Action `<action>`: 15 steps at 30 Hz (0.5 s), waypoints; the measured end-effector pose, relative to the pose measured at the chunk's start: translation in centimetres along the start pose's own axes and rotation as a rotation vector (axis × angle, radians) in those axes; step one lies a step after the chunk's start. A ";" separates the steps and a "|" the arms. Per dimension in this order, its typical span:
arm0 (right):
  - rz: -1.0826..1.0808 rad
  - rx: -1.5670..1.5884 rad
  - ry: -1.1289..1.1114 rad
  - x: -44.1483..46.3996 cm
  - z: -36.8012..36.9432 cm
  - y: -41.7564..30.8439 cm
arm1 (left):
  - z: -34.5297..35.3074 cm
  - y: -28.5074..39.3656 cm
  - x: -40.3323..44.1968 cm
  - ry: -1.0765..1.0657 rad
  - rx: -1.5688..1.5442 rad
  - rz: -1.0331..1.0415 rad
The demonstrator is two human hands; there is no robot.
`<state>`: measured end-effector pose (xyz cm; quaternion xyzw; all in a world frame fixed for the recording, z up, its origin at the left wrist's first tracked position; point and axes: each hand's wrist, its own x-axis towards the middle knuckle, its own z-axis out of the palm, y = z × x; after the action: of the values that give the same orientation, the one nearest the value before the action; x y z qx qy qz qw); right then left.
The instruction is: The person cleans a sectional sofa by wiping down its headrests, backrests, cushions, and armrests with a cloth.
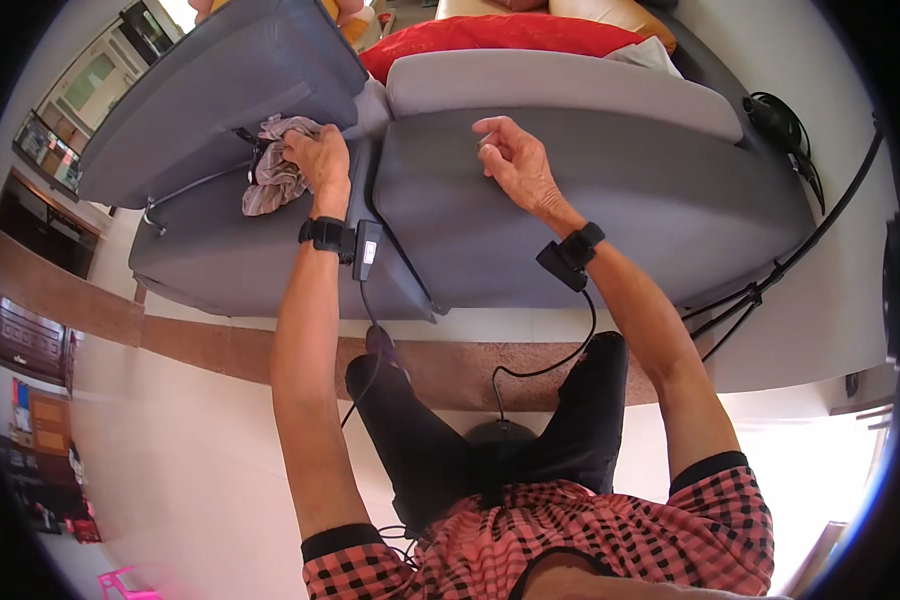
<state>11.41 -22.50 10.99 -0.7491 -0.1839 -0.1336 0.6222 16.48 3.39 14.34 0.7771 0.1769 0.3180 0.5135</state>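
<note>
Left hand (320, 160) clutches a crumpled, pale pinkish-grey cloth (270, 192) on the smooth grey sofa (630, 190); right hand (516, 165) hovers half-curled over it, bright red fabric (490, 37) stretching out beyond!

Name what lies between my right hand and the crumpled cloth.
Head view: your left hand, on the cloth, then a gap and the bare grey seat.

Left hand (322, 162) seemingly clenched, right hand (516, 164) half-open

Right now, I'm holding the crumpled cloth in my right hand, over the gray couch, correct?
Not quite, it's the wrong hand: the head view shows your left hand holding the crumpled cloth over the gray couch. Your right hand is apart from it.
</note>
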 end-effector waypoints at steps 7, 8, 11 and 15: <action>0.009 0.089 -0.013 -0.2 -0.4 0.1 | 0.4 1.5 -0.7 -0.128 -0.220 0.370; 0.001 0.102 0.003 -0.3 -0.4 0.4 | 0.2 3.1 -0.3 -0.079 -0.194 0.464; -0.007 0.112 0.007 -0.4 -0.4 0.1 | -1.7 9.8 -1.0 0.106 0.080 0.769; 0.000 0.120 -0.008 -0.2 -0.4 0.1 | -0.9 13.3 2.2 0.192 0.430 1.266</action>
<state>11.24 -22.89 10.92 -0.7111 -0.1941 -0.1196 0.6651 16.81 -0.14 27.34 0.7841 -0.2084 0.5829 0.0442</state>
